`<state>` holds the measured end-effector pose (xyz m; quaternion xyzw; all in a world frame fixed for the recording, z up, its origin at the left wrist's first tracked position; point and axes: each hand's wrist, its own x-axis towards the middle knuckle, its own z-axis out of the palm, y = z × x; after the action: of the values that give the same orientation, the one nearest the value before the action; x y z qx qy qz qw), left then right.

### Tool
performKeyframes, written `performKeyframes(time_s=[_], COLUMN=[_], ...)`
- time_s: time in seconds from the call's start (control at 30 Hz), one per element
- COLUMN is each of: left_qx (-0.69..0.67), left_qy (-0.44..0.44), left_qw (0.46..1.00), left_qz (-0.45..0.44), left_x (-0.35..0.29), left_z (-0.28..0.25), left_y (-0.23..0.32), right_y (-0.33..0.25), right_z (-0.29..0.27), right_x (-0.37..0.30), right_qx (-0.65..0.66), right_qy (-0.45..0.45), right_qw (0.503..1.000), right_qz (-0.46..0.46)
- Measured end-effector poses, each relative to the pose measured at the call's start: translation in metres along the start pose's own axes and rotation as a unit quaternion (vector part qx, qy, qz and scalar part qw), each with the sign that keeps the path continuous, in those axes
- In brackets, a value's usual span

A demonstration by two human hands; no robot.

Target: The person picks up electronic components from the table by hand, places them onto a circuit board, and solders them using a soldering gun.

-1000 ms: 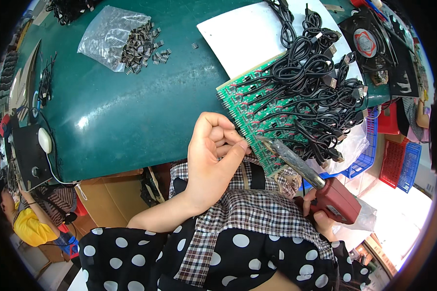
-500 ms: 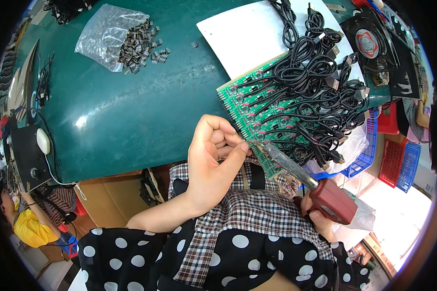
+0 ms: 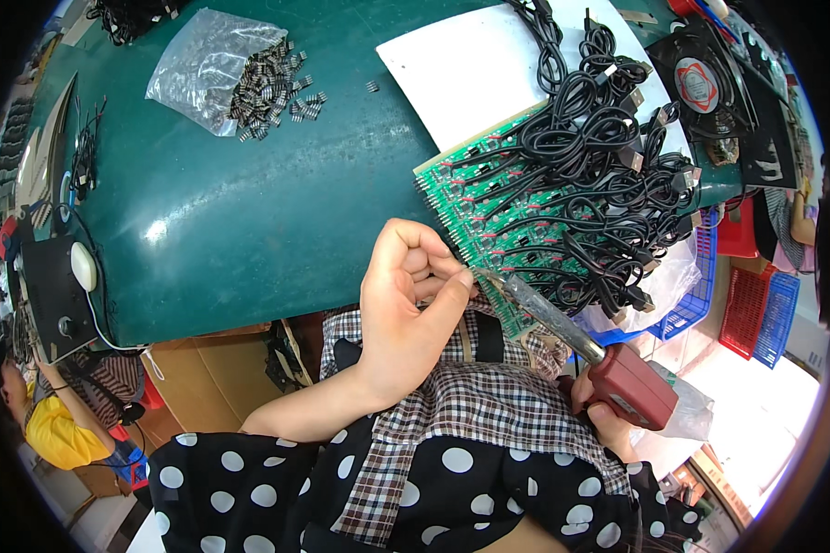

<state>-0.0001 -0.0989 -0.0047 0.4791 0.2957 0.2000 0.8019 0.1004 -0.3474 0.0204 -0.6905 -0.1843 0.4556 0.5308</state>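
My left hand [image 3: 410, 300] is closed in a pinch at the near left edge of a panel of green circuit boards [image 3: 470, 207]. Whatever sits between its thumb and forefinger is too small to make out. My right hand [image 3: 609, 419] grips the dark red handle of a soldering iron [image 3: 632, 387], partly hidden behind that handle. The iron's grey metal barrel slants up to the left, and its tip lies at the board edge, close to my left fingertips. Coiled black USB cables [image 3: 590, 138] are attached to the boards by thin leads and lie over their right side.
A clear plastic bag [image 3: 194, 69] spills small black pin connectors [image 3: 267, 88] onto the green table [image 3: 249, 221]. White sheet [image 3: 461, 69] lies under the boards. A black fan [image 3: 701, 83] stands far right, blue basket [image 3: 701, 286] below. At left, a person in yellow [image 3: 65, 433] sits.
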Motion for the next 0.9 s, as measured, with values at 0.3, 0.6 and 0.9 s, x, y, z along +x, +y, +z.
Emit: performKeyframes(time_s=[0.3,0.6,0.9], left_qx=[-0.001,-0.014,-0.011], left_qy=[0.009,0.004,-0.009], left_qw=[1.000,1.000,1.000], left_qz=[-0.003,-0.009,-0.005], left_x=[-0.0004,-0.0011,-0.0017], left_z=[0.0019,0.0008,-0.0004], left_y=[0.0000,-0.0004,-0.0021], right_y=[0.0017,0.0053,-0.0017], right_z=[-0.0001,-0.0029,0.0067], right_x=[-0.0104,-0.0062,-0.0093], right_qx=[-0.036,-0.017,0.039], right_qy=[0.049,0.011,0.064], right_qw=[0.997,1.000,0.995], right_qz=[0.055,0.021,0.058])
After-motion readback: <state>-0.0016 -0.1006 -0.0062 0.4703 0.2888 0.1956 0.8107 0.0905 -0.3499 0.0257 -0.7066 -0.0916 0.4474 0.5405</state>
